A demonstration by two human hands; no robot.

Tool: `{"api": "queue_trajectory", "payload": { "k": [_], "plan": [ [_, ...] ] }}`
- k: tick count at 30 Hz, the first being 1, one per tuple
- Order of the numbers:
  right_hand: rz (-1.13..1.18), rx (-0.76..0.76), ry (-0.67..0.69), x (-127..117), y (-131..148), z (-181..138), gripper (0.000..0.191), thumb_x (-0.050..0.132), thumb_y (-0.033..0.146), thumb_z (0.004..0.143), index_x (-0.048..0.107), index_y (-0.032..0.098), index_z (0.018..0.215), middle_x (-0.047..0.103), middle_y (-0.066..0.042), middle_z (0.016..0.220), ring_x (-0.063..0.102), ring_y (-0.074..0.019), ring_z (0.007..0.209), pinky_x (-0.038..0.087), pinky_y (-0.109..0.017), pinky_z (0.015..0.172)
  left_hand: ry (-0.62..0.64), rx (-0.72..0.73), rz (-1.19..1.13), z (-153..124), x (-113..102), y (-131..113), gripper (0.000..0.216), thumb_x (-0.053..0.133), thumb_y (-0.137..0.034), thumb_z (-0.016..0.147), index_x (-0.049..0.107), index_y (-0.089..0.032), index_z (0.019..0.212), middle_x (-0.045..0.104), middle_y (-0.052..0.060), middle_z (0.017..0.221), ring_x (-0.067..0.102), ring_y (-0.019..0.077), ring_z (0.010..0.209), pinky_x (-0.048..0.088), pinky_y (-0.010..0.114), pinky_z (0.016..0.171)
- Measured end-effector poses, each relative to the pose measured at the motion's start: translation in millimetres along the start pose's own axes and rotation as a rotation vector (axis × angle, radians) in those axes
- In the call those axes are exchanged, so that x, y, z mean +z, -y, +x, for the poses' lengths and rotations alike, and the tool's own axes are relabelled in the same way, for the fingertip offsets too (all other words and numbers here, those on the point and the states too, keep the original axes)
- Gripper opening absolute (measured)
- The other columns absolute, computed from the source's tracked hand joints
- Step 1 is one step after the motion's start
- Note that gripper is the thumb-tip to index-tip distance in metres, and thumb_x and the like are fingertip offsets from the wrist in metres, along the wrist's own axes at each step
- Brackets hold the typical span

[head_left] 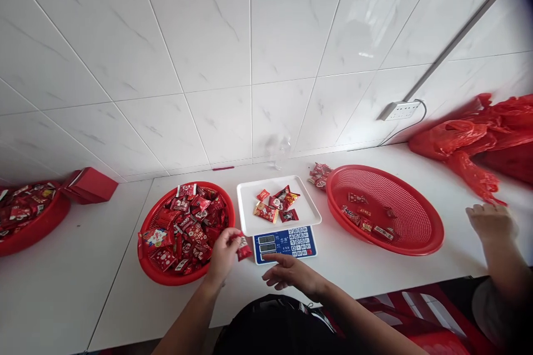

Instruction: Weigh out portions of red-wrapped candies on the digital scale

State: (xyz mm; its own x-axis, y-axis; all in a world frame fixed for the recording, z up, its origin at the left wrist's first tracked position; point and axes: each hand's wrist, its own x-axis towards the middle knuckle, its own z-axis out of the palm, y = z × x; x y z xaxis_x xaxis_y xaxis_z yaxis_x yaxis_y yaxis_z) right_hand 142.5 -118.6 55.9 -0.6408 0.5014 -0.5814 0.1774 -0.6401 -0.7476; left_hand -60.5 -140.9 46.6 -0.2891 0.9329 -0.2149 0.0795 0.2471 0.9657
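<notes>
Now the left hand (pixel 222 255) pinches a small red candy packet (pixel 244 248) between thumb and fingertips, just to the right of the full red basket (pixel 152 266) and near the front left corner of the scale (pixel 285 244). The right hand (pixel 291 273) is open and holds nothing; its fingers are spread loosely, with one fingertip near the front edge of the scale's keypad, though I cannot tell if it touches. On the white tray (pixel 250 222) of the scale lie a few wrapped candies (pixel 277 205). To the right stands a second, almost empty red basket (pixel 416 216), and at the far right another person's hand (pixel 491 222) rests on the white table (pixel 62 288) beside red plastic bags (pixel 470 144). The packet looks very light, with a thin, crinkly, smooth wrapper that may slip, so I judge a soft pinch across its middle or at a sealed end is enough.
</notes>
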Motion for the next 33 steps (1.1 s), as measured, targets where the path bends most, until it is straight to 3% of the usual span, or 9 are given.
{"api": "queue_trajectory", "payload": {
  "k": [4, 6, 10, 12, 15, 19, 25, 33],
  "plan": [
    [-0.002, 0.013, -0.116, -21.8, -7.8, -4.2, 0.054, 0.067, 0.038, 0.066, 0.052, 0.017, 0.114, 0.068, -0.006, 0.09, 0.062, -0.0145, 0.078, 0.045, -0.027, 0.069, -0.21, 0.131, 0.331, 23.3, -43.5, 19.8, 0.031, 0.047, -0.038, 0.078, 0.054, -0.019, 0.101, 0.061, 0.01, 0.105, 0.058, 0.0224, 0.097, 0.045, 0.039, 0.085],
    [-0.02, 0.008, -0.152, -30.4, -12.0, -3.8, 0.051, 0.065, 0.039, 0.068, 0.052, 0.017, 0.113, 0.067, -0.006, 0.092, 0.062, -0.0146, 0.08, 0.045, -0.028, 0.071, -0.25, 0.181, 0.539, 30.1, -58.1, 36.5, 0.042, 0.049, -0.04, 0.076, 0.051, -0.017, 0.111, 0.054, 0.014, 0.119, 0.047, 0.0272, 0.115, 0.038, 0.044, 0.095],
    [-0.256, -0.113, -0.261, -40.6, -9.5, 7.7, 0.046, 0.055, 0.045, 0.076, 0.053, 0.017, 0.112, 0.064, -0.008, 0.099, 0.061, -0.019, 0.088, 0.046, -0.033, 0.076, -0.123, 0.129, 0.836, 26.6, -59.9, 64.4, 0.058, 0.04, -0.047, 0.08, 0.043, -0.011, 0.125, 0.042, 0.017, 0.134, 0.03, 0.0292, 0.129, 0.026, 0.046, 0.104],
    [-0.508, -0.245, -0.395, -44.3, -1.2, 19.6, 0.043, 0.049, 0.044, 0.08, 0.053, 0.019, 0.114, 0.06, -0.01, 0.111, 0.055, -0.0228, 0.102, 0.044, -0.038, 0.085, -0.039, 0.114, 0.957, 20.1, -52.3, 68.7, 0.06, 0.035, -0.05, 0.082, 0.039, -0.015, 0.131, 0.037, 0.015, 0.139, 0.025, 0.0293, 0.131, 0.021, 0.047, 0.106],
    [-1.004, -0.411, -0.544, -49.8, 17.3, 43.6, 0.042, 0.047, 0.038, 0.082, 0.049, 0.024, 0.122, 0.042, -0.008, 0.135, 0.033, -0.0263, 0.126, 0.03, -0.043, 0.1, 0.013, 0.091, 1.075, 13.0, -42.2, 65.1, 0.062, 0.032, -0.052, 0.083, 0.036, -0.017, 0.134, 0.036, 0.012, 0.141, 0.023, 0.0297, 0.132, 0.018, 0.047, 0.106],
    [-1.428, -0.392, -0.501, -53.9, 44.3, 80.0, 0.05, 0.043, 0.044, 0.084, 0.039, 0.027, 0.131, 0.022, -0.006, 0.147, 0.008, -0.027, 0.136, 0.014, -0.049, 0.106, 0.045, 0.031, 1.085, 11.2, -39.2, 57.4, 0.064, 0.028, -0.053, 0.084, 0.035, -0.013, 0.134, 0.043, 0.012, 0.136, 0.033, 0.0284, 0.128, 0.026, 0.043, 0.102],
    [-1.569, -0.296, -0.329, -56.4, 70.3, 122.8, 0.063, 0.028, 0.06, 0.083, 0.022, 0.029, 0.138, 0.008, -0.004, 0.15, -0.005, -0.0289, 0.136, -0.001, -0.059, 0.103, 0.085, -0.013, 1.068, 7.7, -39.3, 48.3, 0.063, 0.024, -0.053, 0.084, 0.04, -0.013, 0.13, 0.049, 0.013, 0.131, 0.039, 0.0265, 0.124, 0.029, 0.038, 0.099],
    [-1.625, -0.305, -0.306, -69.0, 73.2, 130.3, 0.055, 0.03, 0.054, 0.085, 0.035, 0.028, 0.133, 0.029, -0.004, 0.145, 0.001, -0.0288, 0.135, -0.001, -0.059, 0.103, 0.094, -0.006, 1.048, 8.4, -38.2, 47.3, 0.061, 0.023, -0.054, 0.084, 0.048, -0.012, 0.121, 0.053, 0.014, 0.124, 0.045, 0.0245, 0.118, 0.034, 0.034, 0.093]
  ]
}}
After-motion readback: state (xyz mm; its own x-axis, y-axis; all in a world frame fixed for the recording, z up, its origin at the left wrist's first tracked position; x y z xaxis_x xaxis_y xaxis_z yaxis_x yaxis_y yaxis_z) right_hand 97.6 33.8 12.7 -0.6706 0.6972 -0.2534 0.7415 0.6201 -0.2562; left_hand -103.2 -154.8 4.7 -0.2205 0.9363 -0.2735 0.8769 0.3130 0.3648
